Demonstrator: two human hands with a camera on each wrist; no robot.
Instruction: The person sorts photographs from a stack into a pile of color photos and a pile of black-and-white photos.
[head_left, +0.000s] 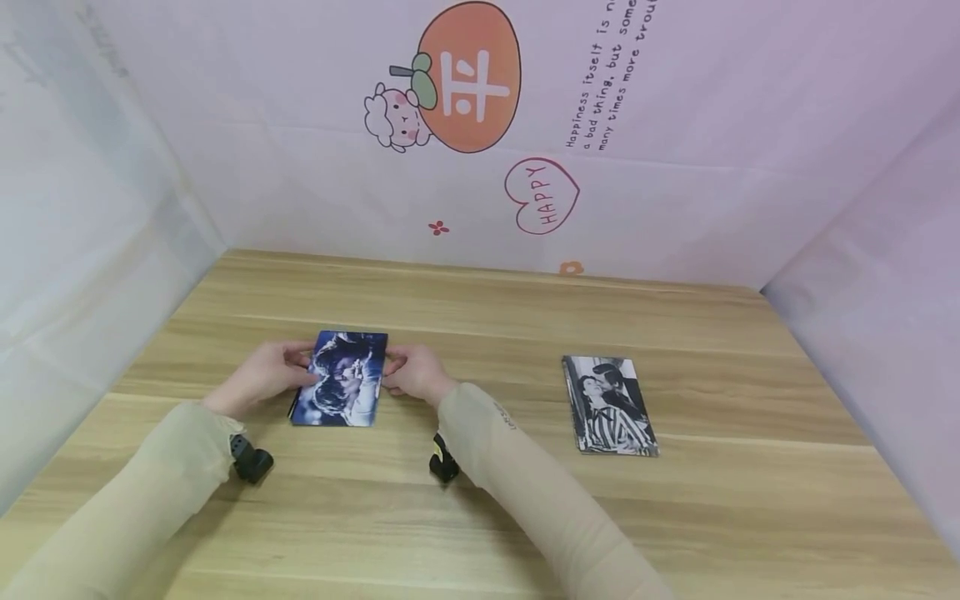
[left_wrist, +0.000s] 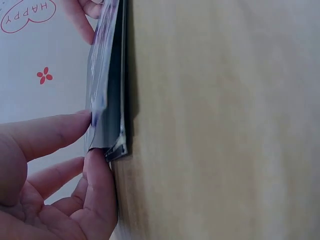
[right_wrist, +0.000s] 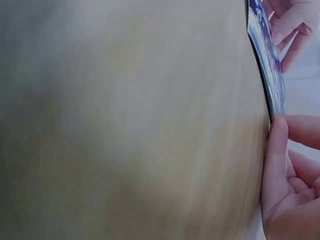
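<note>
A blue-toned photo card (head_left: 341, 379) lies over a small stack at the left of the table. My left hand (head_left: 270, 373) pinches its left edge between thumb and fingers. The left wrist view shows that edge raised, with a gap between the card (left_wrist: 101, 75) and the dark cards (left_wrist: 120, 145) beneath. At the opposite edge, my right hand (head_left: 418, 373) holds the card with thumb and finger at the side. In the right wrist view these fingertips (right_wrist: 278, 127) meet right at the card's edge, low by the tabletop.
A black-and-white photo stack (head_left: 611, 407) lies on the wooden table (head_left: 495, 517) to the right. Printed white cloth (head_left: 300, 192) hangs behind and at both sides. Black wrist cameras (head_left: 250, 460) sit below both sleeves.
</note>
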